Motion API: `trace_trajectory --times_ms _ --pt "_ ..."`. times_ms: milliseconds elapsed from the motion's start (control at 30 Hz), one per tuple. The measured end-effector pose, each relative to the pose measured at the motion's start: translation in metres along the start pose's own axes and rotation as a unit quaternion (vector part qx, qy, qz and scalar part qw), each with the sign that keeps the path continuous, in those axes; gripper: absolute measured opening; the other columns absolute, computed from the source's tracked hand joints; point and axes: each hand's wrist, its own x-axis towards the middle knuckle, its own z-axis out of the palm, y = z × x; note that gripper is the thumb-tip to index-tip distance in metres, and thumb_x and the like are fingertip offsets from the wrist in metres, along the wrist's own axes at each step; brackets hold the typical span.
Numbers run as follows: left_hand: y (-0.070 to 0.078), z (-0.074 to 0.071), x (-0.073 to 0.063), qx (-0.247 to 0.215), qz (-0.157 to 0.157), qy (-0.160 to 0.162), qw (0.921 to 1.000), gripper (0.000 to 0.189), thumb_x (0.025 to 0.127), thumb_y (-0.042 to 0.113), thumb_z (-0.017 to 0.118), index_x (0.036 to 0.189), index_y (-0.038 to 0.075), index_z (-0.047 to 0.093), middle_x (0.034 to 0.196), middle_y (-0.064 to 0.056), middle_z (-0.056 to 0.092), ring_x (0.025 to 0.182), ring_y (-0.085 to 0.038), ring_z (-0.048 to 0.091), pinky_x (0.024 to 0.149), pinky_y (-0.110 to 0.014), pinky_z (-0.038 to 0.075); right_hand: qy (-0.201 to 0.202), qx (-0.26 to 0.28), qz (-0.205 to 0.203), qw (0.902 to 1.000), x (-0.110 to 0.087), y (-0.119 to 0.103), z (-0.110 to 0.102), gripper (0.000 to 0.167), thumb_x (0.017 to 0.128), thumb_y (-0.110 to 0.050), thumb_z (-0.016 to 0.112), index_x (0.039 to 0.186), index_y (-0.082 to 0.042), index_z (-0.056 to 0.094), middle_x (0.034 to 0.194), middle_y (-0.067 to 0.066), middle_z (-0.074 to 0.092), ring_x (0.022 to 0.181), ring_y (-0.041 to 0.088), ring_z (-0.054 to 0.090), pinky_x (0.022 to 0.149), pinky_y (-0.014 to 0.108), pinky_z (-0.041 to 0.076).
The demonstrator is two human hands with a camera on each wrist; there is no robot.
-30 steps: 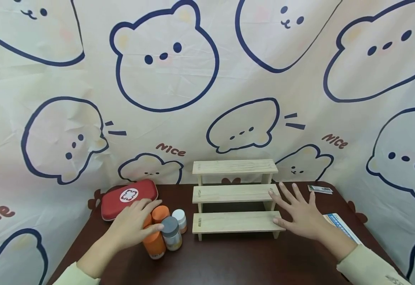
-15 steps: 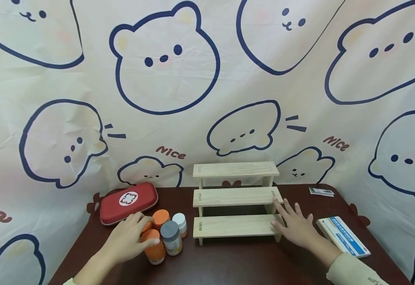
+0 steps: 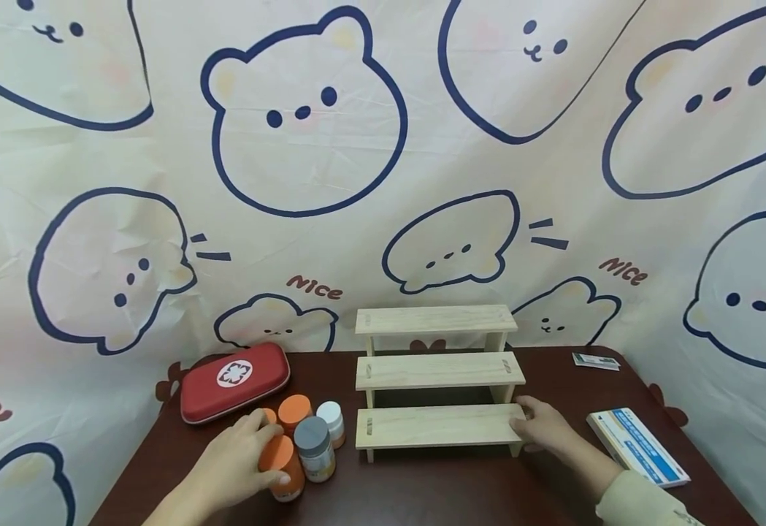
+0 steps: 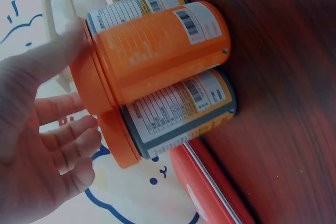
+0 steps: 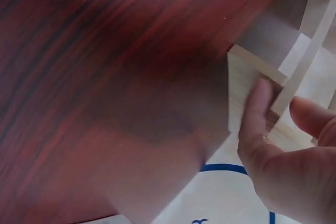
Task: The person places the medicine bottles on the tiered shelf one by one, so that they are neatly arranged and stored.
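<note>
My left hand [image 3: 228, 460] grips the nearest orange bottle [image 3: 293, 478] at its orange cap, thumb toward me and fingers over the far side. In the left wrist view thumb and fingertips lie around that cap [image 4: 92, 72]. Beside it cluster two more orange-capped bottles, a grey-capped bottle [image 3: 317, 460] and a white-capped one [image 3: 331, 420], all upright. My right hand [image 3: 547, 427] pinches the right end of the lowest step of a three-step wooden stand [image 3: 435, 427]. Its index finger [image 5: 257, 106] curls under the board, with the thumb above.
A red zip case [image 3: 251, 387] with a white emblem lies behind the bottles. At the right are a blue-and-white box [image 3: 639, 446] and, farther back, a small flat packet [image 3: 596, 361]. A patterned cloth [image 3: 304, 161] hangs behind the dark wooden table [image 3: 435, 497].
My right hand has drawn in its spread fingers and come down to the lowest step's end. My left hand has shifted left and down, closing around the near orange cap. The view tilted slightly.
</note>
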Motion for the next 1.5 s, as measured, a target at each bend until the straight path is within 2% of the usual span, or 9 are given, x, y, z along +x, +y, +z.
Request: trace_trajectory --times_ms 200,367,467,600,767,900,1033,1267,1500 --pt "0.008 -0.001 0.001 -0.031 -0.020 -0.042 0.9984 0.057 0.062 0.037 0.085 0.107 0.007 0.066 0.098 -0.001 0.051 0.079 -0.014 0.046 0.065 -0.034 0.048 0.005 0.061 0.039 0.9974 0.004 0.010 0.001 0.058 0.087 -0.010 0.065 0.135 0.008 0.040 0.101 0.019 0.055 0.070 0.018 0.060 0.060 0.035 0.055" --pt "0.009 -0.010 0.003 -0.057 -0.022 -0.069 0.9957 0.055 0.065 0.034 0.083 0.109 0.008 0.064 0.098 -0.002 0.059 0.078 -0.015 0.050 0.068 -0.039 0.050 0.002 0.077 0.048 0.9959 0.006 0.014 0.001 0.061 0.085 -0.011 0.067 0.136 0.008 0.040 0.096 0.017 0.057 0.070 0.019 0.060 0.060 0.033 0.055" --pt "0.013 -0.027 0.008 -0.049 -0.008 -0.062 0.9968 0.053 0.065 0.035 0.082 0.108 0.009 0.064 0.092 0.002 0.058 0.076 -0.013 0.050 0.066 -0.036 0.048 -0.001 0.088 0.050 0.9948 0.008 0.014 -0.001 0.061 0.085 -0.010 0.067 0.136 0.008 0.039 0.093 0.017 0.059 0.071 0.019 0.059 0.060 0.033 0.055" --pt "0.026 -0.063 0.019 -0.048 0.013 -0.050 0.9975 0.048 0.068 0.033 0.081 0.107 0.011 0.065 0.095 0.003 0.059 0.079 -0.013 0.051 0.069 -0.033 0.048 -0.008 0.092 0.047 0.9946 0.007 0.013 -0.007 0.061 0.086 -0.010 0.067 0.136 0.008 0.038 0.094 0.016 0.058 0.071 0.019 0.059 0.062 0.032 0.055" --pt "0.046 -0.107 0.046 -0.057 0.073 -0.031 0.9952 0.043 0.072 0.029 0.078 0.109 0.011 0.065 0.097 0.003 0.059 0.079 -0.013 0.052 0.067 -0.029 0.046 -0.009 0.081 0.043 0.9958 0.006 0.012 -0.015 0.060 0.087 -0.011 0.065 0.136 0.009 0.038 0.096 0.017 0.056 0.072 0.019 0.058 0.062 0.032 0.055" --pt "0.059 -0.124 0.071 -0.074 0.117 -0.016 0.9903 0.042 0.076 0.027 0.074 0.113 0.010 0.063 0.095 0.002 0.060 0.078 -0.013 0.053 0.064 -0.027 0.047 -0.019 0.084 0.039 0.9956 0.006 0.013 -0.013 0.062 0.087 -0.012 0.066 0.137 0.009 0.037 0.097 0.018 0.056 0.072 0.019 0.059 0.063 0.032 0.055" --pt "0.072 -0.128 0.094 -0.083 0.133 -0.012 0.9876 0.044 0.078 0.024 0.073 0.118 0.011 0.061 0.103 -0.002 0.062 0.082 -0.016 0.056 0.067 -0.028 0.050 -0.026 0.090 0.041 0.9948 0.007 0.013 -0.006 0.060 0.087 -0.010 0.066 0.137 0.010 0.037 0.096 0.018 0.057 0.072 0.019 0.059 0.063 0.032 0.055" --pt "0.095 -0.126 0.143 -0.094 0.120 -0.015 0.9881 0.050 0.081 0.023 0.071 0.127 0.011 0.057 0.107 -0.004 0.061 0.085 -0.020 0.058 0.069 -0.031 0.051 -0.022 0.102 0.052 0.9932 0.008 0.014 -0.002 0.061 0.085 -0.005 0.066 0.137 0.010 0.037 0.092 0.016 0.060 0.070 0.019 0.059 0.061 0.033 0.055" --pt "0.114 -0.124 0.186 -0.090 0.119 -0.006 0.9888 0.050 0.080 0.012 0.069 0.128 0.012 0.056 0.111 -0.007 0.061 0.092 -0.023 0.056 0.077 -0.036 0.051 -0.017 0.102 0.055 0.9931 0.009 0.015 -0.004 0.061 0.085 -0.004 0.066 0.137 0.009 0.038 0.089 0.015 0.059 0.069 0.019 0.059 0.061 0.032 0.055"
